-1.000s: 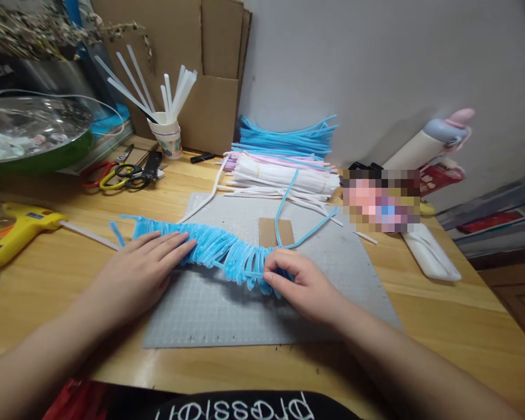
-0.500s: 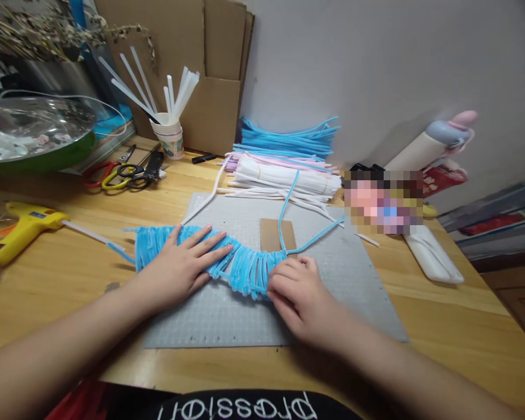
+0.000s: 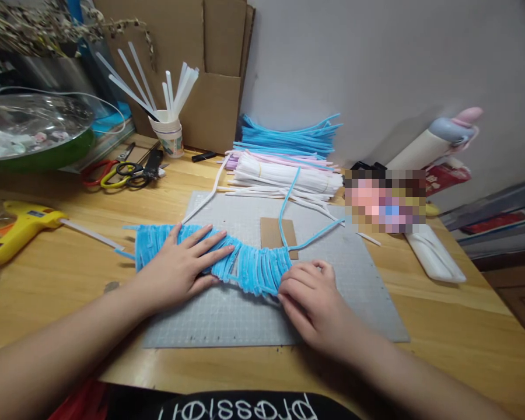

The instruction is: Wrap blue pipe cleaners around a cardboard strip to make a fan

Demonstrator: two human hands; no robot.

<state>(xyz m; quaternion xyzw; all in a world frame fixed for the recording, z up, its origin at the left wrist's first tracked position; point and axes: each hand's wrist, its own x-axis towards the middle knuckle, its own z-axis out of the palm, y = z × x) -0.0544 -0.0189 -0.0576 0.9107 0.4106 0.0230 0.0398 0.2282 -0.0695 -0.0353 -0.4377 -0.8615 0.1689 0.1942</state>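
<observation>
A band of blue pipe cleaners (image 3: pixel 258 269), packed side by side, lies across the grey cutting mat (image 3: pixel 227 326). Flat on its left half rests my left hand (image 3: pixel 186 265), fingers spread. At the lower right corner of the band, my right hand (image 3: pixel 310 300) has its fingers closed in a pinch on the edge; its fingertips are partly hidden. Two long blue pipe cleaner ends (image 3: pixel 317 233) stick out from the band's upper right corner. Behind them a small cardboard piece (image 3: pixel 272 232) lies on the mat.
A yellow glue gun (image 3: pixel 30 224) lies at left, with scissors (image 3: pixel 118 172) and a cup of glue sticks (image 3: pixel 170 137) beyond. Bundles of blue (image 3: pixel 289 137) and white pipe cleaners (image 3: pixel 284 175) lie behind the mat. At right are a tissue pack (image 3: pixel 437 256) and a bottle (image 3: pixel 424 143).
My right hand has moved slightly right, drawing the band's right end with it, so the band looks straighter and its gaps have shifted. My left hand has stayed in place.
</observation>
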